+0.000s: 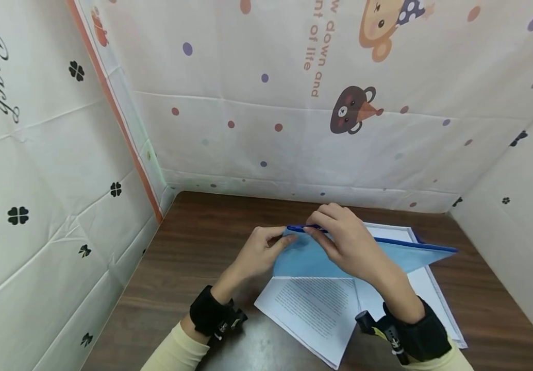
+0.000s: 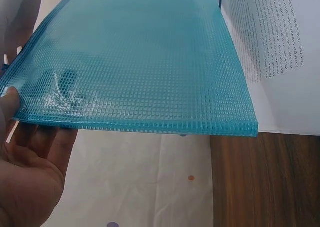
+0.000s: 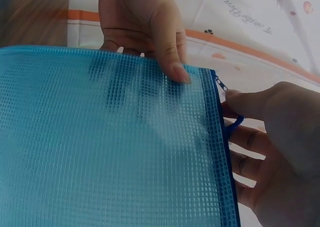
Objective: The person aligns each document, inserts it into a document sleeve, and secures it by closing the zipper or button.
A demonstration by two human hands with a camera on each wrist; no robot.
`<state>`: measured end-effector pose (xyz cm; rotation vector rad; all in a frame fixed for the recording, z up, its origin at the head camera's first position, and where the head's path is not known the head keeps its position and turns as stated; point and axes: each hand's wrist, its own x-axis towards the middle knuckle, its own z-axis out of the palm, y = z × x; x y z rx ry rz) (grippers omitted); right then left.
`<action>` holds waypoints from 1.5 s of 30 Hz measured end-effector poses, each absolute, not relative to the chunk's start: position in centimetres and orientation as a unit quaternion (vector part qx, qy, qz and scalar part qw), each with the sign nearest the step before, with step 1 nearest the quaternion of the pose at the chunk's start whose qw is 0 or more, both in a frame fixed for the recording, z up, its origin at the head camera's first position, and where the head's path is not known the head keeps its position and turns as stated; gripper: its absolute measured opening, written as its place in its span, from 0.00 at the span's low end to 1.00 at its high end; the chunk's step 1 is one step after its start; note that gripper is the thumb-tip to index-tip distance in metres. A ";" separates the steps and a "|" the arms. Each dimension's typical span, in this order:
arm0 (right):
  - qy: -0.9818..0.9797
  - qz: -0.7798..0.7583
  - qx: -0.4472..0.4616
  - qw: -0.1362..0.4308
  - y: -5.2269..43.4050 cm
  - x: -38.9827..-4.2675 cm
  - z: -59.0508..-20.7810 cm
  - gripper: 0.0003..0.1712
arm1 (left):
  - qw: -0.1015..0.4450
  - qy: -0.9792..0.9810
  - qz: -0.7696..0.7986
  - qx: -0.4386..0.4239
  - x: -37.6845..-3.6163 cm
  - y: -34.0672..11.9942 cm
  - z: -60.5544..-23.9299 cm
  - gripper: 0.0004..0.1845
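A translucent blue mesh zipper pouch (image 1: 289, 260) is raised with its dark blue zipper edge uppermost. My left hand (image 1: 257, 252) pinches one top corner; in the right wrist view, its thumb (image 3: 172, 62) lies on the mesh and its fingers show through from behind. At that same corner, my right hand (image 1: 352, 245) holds the small zipper pull (image 3: 222, 84) between thumb and fingers. A blue cord loop (image 3: 235, 126) hangs beside the zipper, near the right hand's fingers. Printed sheets (image 1: 315, 309) lie below the pouch, partly covered by it.
A white, flat, bordered item (image 1: 426, 288) lies at the right under the pouch and sheets. The brown wood-grain table (image 1: 192, 247) is enclosed by patterned white cloth (image 1: 229, 144) at the back and sides.
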<state>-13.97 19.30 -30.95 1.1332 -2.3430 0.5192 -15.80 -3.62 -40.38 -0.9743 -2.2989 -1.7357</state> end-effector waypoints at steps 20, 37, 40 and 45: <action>-0.866 0.163 0.386 0.271 20.6 -13.7 -30.9 0.06 | 0.064 -0.763 -0.567 -0.303 -16.3 -4.8 -40.7 0.15; -0.868 0.168 0.372 0.284 22.0 -13.4 -31.4 0.07 | 0.073 -0.767 -0.562 -0.300 -16.1 -4.9 -40.9 0.15; -0.866 0.170 0.372 0.289 22.1 -13.4 -31.4 0.07 | 0.075 -0.767 -0.562 -0.302 -16.1 -4.9 -40.9 0.15; -0.866 0.170 0.369 0.291 22.4 -13.4 -31.4 0.07 | 0.074 -0.766 -0.562 -0.304 -16.2 -5.0 -40.9 0.15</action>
